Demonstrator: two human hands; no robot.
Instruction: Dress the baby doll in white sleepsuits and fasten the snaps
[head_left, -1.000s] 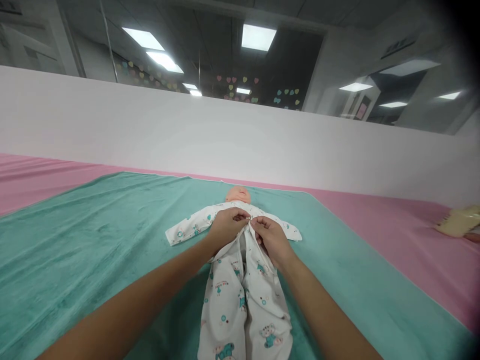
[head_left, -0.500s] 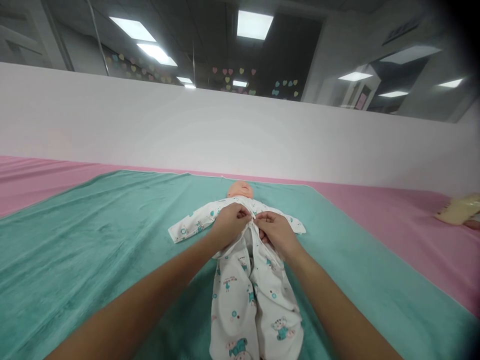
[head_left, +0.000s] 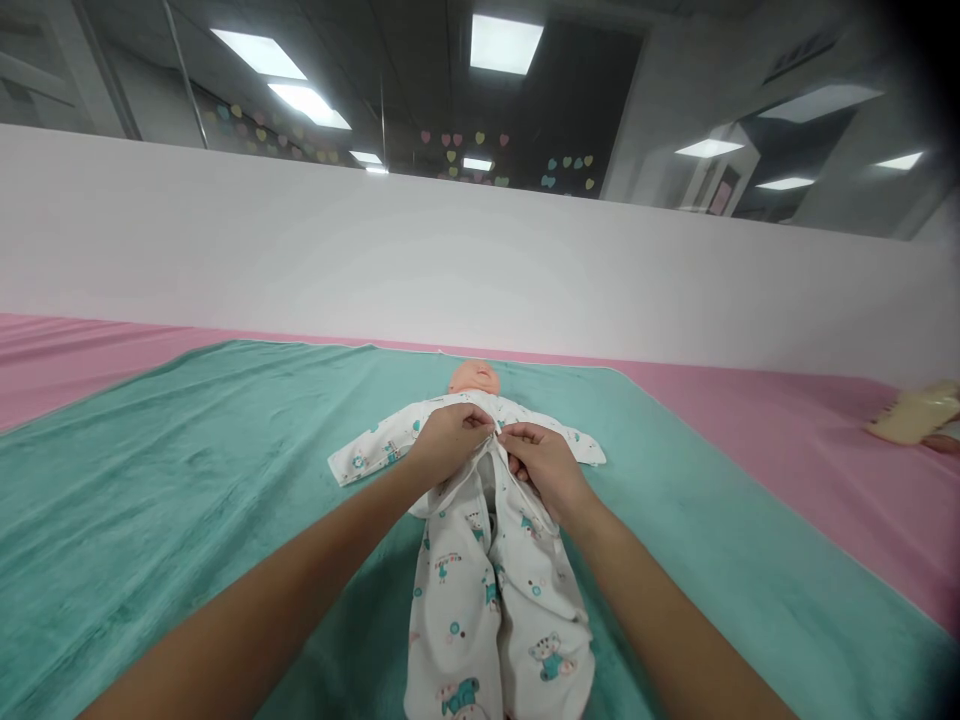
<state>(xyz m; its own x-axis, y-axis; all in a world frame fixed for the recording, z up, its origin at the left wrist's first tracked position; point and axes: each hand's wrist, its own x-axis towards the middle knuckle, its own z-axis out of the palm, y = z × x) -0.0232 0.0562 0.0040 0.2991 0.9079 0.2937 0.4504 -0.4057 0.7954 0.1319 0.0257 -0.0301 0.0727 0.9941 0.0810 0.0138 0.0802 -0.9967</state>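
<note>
A baby doll [head_left: 475, 377] lies on its back, head away from me, dressed in a white baby romper [head_left: 450, 590] printed with teal and pink animals. Its sleeves spread out to both sides and its legs stretch toward me. At the chest, the fingers of my left hand [head_left: 452, 436] pinch one edge of the front opening. My right hand [head_left: 546, 462] pinches the facing edge, the fingertips of both hands almost meeting. Below them the opening gapes down to the crotch. The exact fastening between my fingertips is hidden.
A teal blanket [head_left: 187, 520] lies under the doll, over a pink sheet [head_left: 757, 430]. Behind it rises a white wall [head_left: 375, 260] with dark glass above. A pale yellow object [head_left: 911, 412] rests at the far right, something brownish beside it.
Both hands stay pinched on the romper's opening at the chest, with only a slight shift of the fingers. The whole view has drifted a little, so the doll appears slightly further left.
</note>
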